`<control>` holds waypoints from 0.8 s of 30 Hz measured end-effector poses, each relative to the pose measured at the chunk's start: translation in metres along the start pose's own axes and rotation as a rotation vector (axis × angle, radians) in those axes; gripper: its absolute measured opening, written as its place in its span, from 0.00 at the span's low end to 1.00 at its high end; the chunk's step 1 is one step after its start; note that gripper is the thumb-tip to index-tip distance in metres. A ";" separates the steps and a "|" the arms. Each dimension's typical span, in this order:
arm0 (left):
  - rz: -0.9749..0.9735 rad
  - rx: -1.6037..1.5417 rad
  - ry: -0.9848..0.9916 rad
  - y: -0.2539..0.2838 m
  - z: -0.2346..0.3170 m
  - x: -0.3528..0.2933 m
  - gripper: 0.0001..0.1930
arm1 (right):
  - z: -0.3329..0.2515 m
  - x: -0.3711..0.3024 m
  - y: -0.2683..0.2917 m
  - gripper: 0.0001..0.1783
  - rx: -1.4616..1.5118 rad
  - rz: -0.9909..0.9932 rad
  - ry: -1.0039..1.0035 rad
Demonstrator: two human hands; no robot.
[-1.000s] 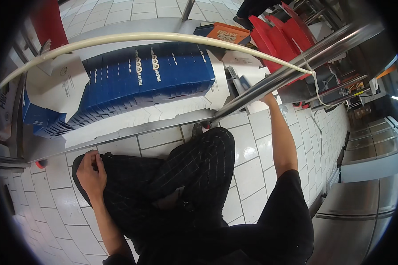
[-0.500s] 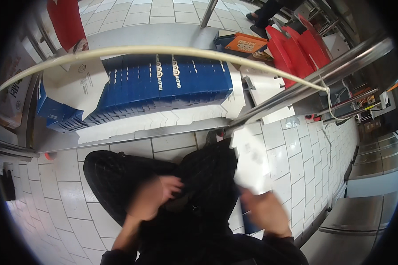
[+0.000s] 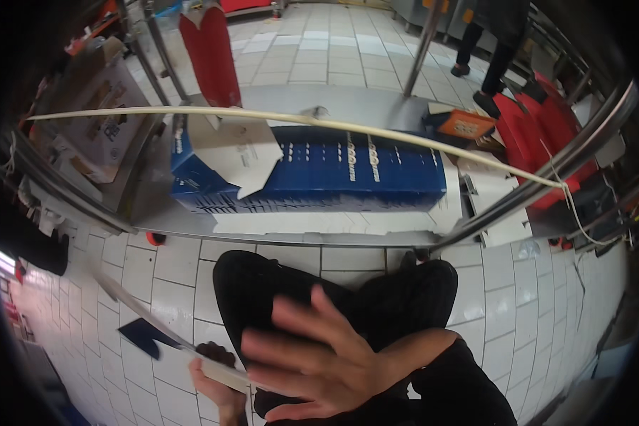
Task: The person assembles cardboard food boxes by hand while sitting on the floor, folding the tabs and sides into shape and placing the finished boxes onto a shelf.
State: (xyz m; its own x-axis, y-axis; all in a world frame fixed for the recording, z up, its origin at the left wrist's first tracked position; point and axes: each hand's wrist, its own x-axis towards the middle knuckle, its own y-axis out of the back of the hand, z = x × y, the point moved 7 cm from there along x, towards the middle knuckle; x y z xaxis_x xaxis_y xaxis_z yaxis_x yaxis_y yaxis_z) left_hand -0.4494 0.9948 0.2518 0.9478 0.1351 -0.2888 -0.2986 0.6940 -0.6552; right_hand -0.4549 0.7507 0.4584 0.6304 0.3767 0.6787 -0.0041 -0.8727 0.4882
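Lower left, I log: left hand gripping white-and-blue flat cardboard blank, long axis slanting toward wide-spread right hand.

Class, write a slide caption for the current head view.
Left hand gripping white-and-blue card, right hand spread open, a row of blue cartons beyond.

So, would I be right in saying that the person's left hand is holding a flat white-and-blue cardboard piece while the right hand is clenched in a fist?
Not quite: the right hand is open with its fingers spread, as the head view shows. The left hand is indeed holding the flat white-and-blue cardboard piece.
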 end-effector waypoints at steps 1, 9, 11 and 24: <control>0.170 0.177 -0.072 0.001 0.012 0.004 0.11 | 0.009 0.003 -0.014 0.48 0.182 -0.069 -0.033; 0.090 0.203 -0.209 -0.062 0.024 0.011 0.22 | 0.050 -0.013 -0.060 0.35 0.634 -0.118 0.088; 0.038 0.312 -0.247 -0.068 0.053 -0.001 0.23 | 0.044 -0.011 -0.042 0.30 0.378 -0.170 0.166; -0.321 0.810 -0.430 -0.103 0.058 0.012 0.20 | 0.038 -0.002 -0.012 0.25 0.038 0.130 0.129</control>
State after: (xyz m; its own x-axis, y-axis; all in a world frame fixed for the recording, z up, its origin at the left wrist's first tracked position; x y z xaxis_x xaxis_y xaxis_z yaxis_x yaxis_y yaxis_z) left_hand -0.4008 0.9658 0.3558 0.9787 -0.0103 0.2049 -0.0035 0.9977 0.0670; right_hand -0.4262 0.7490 0.4301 0.5214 0.2950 0.8007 -0.0479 -0.9268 0.3726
